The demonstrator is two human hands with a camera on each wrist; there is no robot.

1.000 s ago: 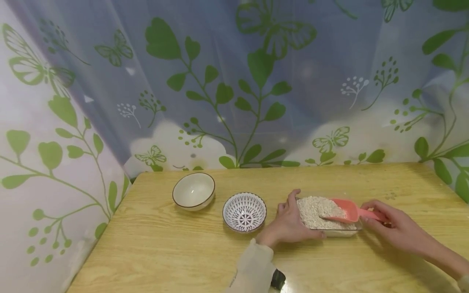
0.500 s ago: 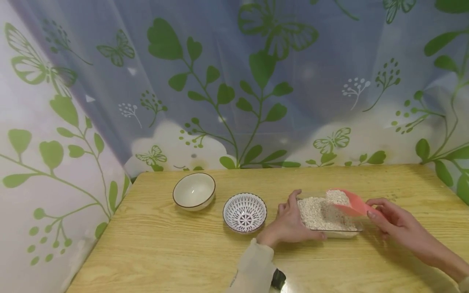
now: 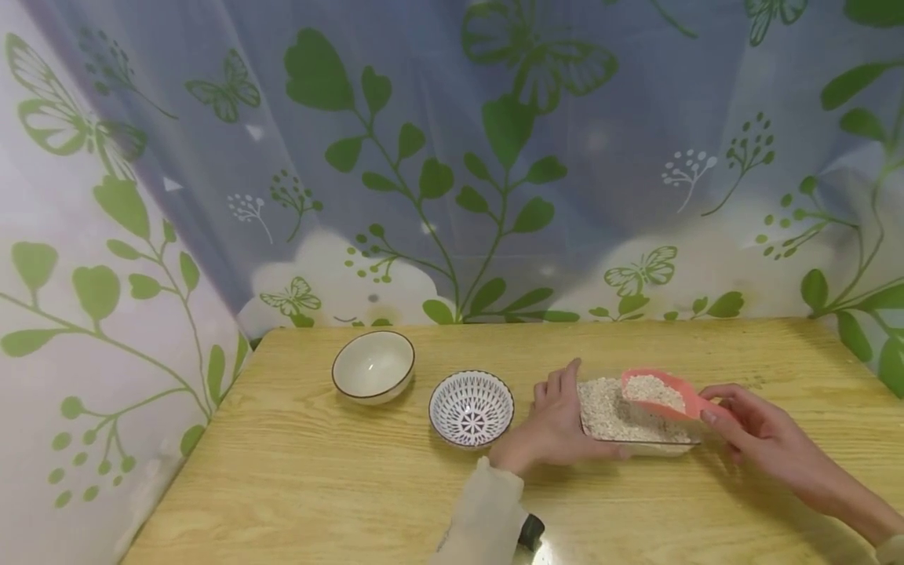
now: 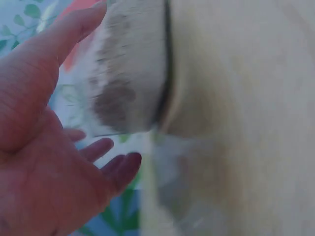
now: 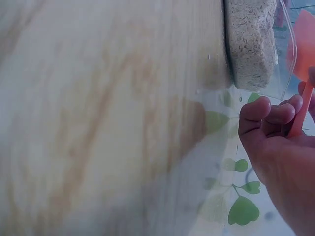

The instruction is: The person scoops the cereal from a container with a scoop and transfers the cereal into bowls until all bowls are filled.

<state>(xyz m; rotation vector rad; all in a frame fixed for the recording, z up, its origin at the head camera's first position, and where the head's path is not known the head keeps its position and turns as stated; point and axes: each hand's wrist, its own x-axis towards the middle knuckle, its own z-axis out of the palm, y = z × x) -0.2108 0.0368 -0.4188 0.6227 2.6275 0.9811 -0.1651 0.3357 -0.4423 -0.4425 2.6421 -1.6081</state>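
Note:
A clear rectangular container [image 3: 657, 450] full of oat flakes [image 3: 603, 412] stands on the right part of the table. At its left end is my left hand [image 3: 554, 428], thumb along the front side; in the left wrist view the fingers [image 4: 96, 150] are spread, with a gap between them and the container. My right hand [image 3: 770, 439] grips the handle of a pink scoop [image 3: 685, 396]. The scoop, heaped with oat flakes [image 3: 653, 391], is held above the container. In the right wrist view the scoop handle [image 5: 301, 110] lies within the curled fingers.
A small patterned bowl [image 3: 472, 410] stands just left of my left hand. Farther back and left is a plain cream bowl [image 3: 373, 367] with a dark rim. The wooden table [image 3: 318, 486] ends at a leaf-print curtain [image 3: 438, 235].
My right hand has lifted the scoop, loaded with oats, out of the oat flakes and levelled it above the container. The left hand's fingers have shifted slightly away from the container's end.

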